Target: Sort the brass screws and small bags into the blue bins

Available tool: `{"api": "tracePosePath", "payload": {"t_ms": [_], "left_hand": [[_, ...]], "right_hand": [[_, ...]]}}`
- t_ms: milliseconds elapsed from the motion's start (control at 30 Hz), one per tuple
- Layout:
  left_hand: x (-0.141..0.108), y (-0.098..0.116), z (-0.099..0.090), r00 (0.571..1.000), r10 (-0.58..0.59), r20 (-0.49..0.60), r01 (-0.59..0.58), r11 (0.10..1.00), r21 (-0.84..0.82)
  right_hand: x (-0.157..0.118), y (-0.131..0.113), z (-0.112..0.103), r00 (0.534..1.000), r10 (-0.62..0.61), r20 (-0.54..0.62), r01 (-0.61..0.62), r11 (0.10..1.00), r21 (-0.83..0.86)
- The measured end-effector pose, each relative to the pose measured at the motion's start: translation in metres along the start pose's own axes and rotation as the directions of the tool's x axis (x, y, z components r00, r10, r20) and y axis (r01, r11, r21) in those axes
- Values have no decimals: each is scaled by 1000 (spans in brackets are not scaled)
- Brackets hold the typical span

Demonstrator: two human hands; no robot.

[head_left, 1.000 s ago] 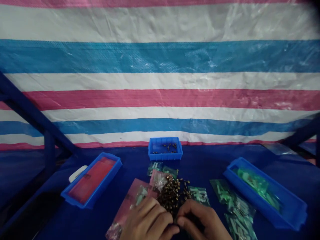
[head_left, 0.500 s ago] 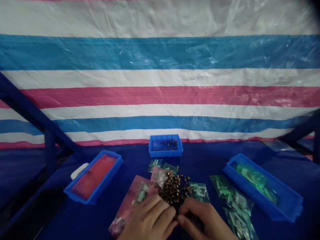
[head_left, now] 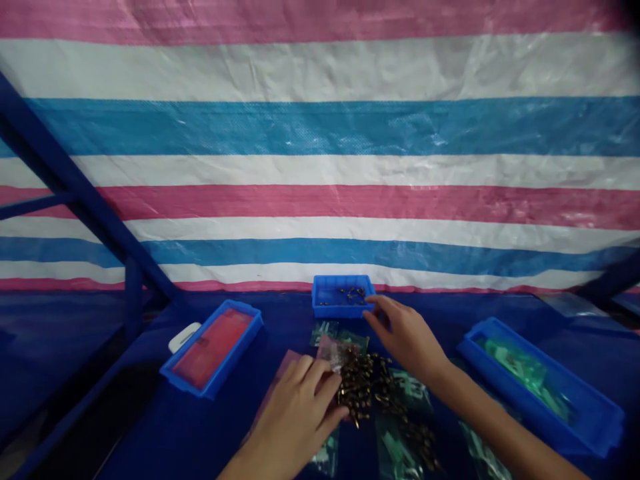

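Note:
My left hand [head_left: 299, 412] lies at the left edge of a pile of small brass-coloured screw-like pieces [head_left: 356, 383]. Its thumb and fingers are apart, with nothing visible in them. My right hand [head_left: 409, 337] is stretched forward to the right front corner of a small blue bin [head_left: 340, 311], thumb and fingertips apart. A few small metal pieces [head_left: 354, 293] lie inside that bin. Pink plastic bags [head_left: 280, 373] are partly hidden under my left hand. Below my right forearm, more brass-coloured pieces [head_left: 420, 437] lie over small clear bags with white parts [head_left: 397, 447].
On the left stands a blue bin [head_left: 214, 385] of pink bags, with a white object [head_left: 184, 337] beside it. A longer blue bin [head_left: 575, 433] with green-tinted bags [head_left: 530, 377] stands right. Blue metal bars [head_left: 100, 200] and a striped sheet [head_left: 320, 127] border the blue table.
My right hand has left the pile and reached forward to the small blue bin. My left hand has parted from it and its fingers have spread. The view has shifted slightly.

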State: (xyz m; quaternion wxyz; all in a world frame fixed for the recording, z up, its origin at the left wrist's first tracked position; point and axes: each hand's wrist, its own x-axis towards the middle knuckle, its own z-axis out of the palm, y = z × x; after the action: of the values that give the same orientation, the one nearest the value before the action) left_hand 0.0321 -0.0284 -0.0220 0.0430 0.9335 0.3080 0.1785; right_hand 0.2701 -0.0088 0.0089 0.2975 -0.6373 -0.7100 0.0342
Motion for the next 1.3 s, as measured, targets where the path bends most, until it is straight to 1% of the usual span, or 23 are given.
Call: {"api": "tracePosePath", "payload": {"t_ms": [67, 133, 167, 233, 300, 433, 500, 633, 733, 800, 933, 1100, 1167, 1300], "left_hand": [[0, 0, 0, 999, -20, 42, 20, 1000, 9], [0, 1, 0, 999, -11, 45, 10, 999, 42], [0, 2, 1, 999, 10, 38, -12, 998, 63], [0, 4, 2, 998, 64, 17, -66, 993, 95], [1, 5, 2, 995, 95, 4, -95, 991, 98], [3, 6, 1, 993, 122, 7, -122, 990, 72], [3, 6, 1, 991, 133, 7, -134, 990, 52], [3, 5, 2, 995, 98, 21, -98, 995, 3], [2, 4, 3, 996, 80, 34, -79, 997, -16], [2, 3, 2, 997, 68, 39, -67, 997, -23], [1, 3, 1, 996, 68, 62, -67, 998, -18], [1, 2, 1, 993, 85, 84, -85, 996, -5], [1, 1, 2, 993, 78, 84, -77, 997, -8], [1, 0, 4, 995, 75, 61, -74, 997, -19]], "right_hand": [[-20, 4, 7, 995, -56, 83, 57, 998, -1], [-44, 4, 9, 979, -119, 167, 119, 993, 11], [-54, 4, 9, 972, -139, 191, 139, 990, 11], [-70, 4, 8, 967, -157, 202, 161, 987, -6], [-77, 5, 6, 968, -160, 191, 169, 985, -31], [-78, 8, 4, 964, -173, 200, 183, 983, -28], [-78, 9, 4, 965, -162, 206, 171, 985, -27], [-82, 13, 4, 977, -99, 189, 115, 990, -75], [-84, 18, 1, 976, -69, 208, 91, 991, -96], [-83, 20, -2, 970, -57, 238, 76, 995, -68], [-80, 22, -7, 954, -35, 296, 24, 999, 43], [-80, 21, -9, 951, -24, 307, -7, 995, 101], [-81, 23, -8, 956, -41, 292, 22, 997, 68], [-84, 29, -8, 960, -51, 275, 73, 995, -70]]}}
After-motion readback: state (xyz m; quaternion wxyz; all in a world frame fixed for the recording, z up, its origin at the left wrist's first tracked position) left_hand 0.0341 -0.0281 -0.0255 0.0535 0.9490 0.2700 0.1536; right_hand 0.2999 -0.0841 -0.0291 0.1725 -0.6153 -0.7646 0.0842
